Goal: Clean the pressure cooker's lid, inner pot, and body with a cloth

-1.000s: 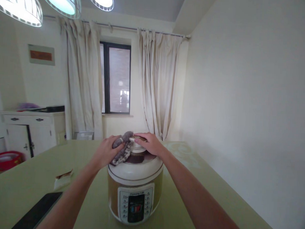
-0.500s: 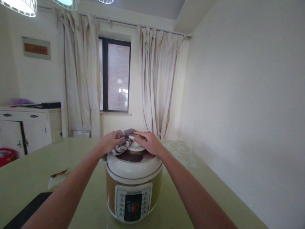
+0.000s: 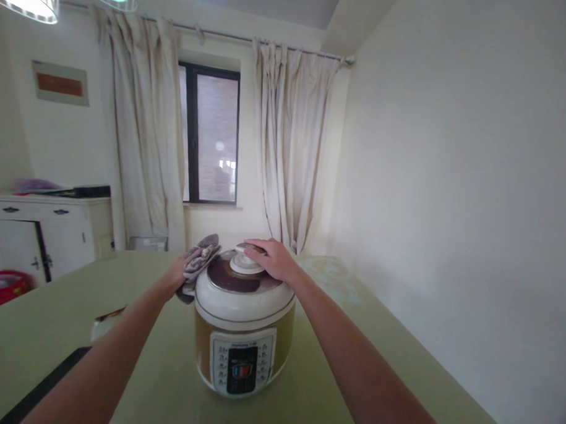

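A white and gold electric pressure cooker [image 3: 245,309] stands upright on the green table [image 3: 156,381], its control panel [image 3: 242,364] facing me. Its lid [image 3: 225,275] is on, brown on top with a raised white handle [image 3: 244,263] in the middle. My right hand [image 3: 276,259] rests over that handle, fingers closed on its far and top side. At the lid's left edge, my left hand [image 3: 175,275] grips a bunched grey patterned cloth [image 3: 201,258]. The cloth hides part of my left fingers and hangs down beside the cooker.
A small white packet-like thing [image 3: 101,329] and a dark flat object [image 3: 45,386] lie on the table at the left, partly behind my left forearm. A white cabinet [image 3: 69,229] and a red basin [image 3: 6,289] are beyond. The wall [image 3: 450,211] borders the right side.
My left hand has moved left with the cloth, from beside the lid handle to the lid's left edge. My right hand stays on the handle. The view has shifted slightly.
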The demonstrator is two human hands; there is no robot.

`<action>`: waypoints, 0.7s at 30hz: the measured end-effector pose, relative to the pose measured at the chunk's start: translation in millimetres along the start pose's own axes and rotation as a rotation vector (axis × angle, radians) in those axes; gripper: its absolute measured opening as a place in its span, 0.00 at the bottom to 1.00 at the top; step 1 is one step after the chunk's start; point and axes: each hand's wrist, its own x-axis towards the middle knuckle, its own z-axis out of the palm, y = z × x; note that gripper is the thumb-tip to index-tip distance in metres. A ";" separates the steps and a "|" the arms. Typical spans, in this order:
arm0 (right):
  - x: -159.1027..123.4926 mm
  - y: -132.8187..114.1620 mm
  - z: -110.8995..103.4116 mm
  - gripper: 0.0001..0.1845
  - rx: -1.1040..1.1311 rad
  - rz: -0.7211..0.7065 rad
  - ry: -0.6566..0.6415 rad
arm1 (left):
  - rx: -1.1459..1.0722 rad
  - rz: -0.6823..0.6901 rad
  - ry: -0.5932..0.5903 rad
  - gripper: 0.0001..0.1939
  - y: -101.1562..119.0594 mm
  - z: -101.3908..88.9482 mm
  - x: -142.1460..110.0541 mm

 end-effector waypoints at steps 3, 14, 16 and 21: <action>0.3 -0.4 -0.1 0.26 -0.008 0.011 -0.003 | -0.127 -0.182 0.071 0.29 -3.8 -3.1 -26.6; 2.1 -2.3 -1.1 0.24 -0.024 -0.014 0.006 | 0.375 0.074 0.310 0.24 28.9 -3.0 -115.4; 2.9 -0.9 -0.6 0.24 -0.033 -0.022 0.007 | 0.408 0.111 0.268 0.25 42.0 -2.7 -105.2; 3.8 1.4 0.3 0.24 -0.093 -0.052 -0.032 | 0.581 0.216 0.026 0.22 79.3 11.0 -43.7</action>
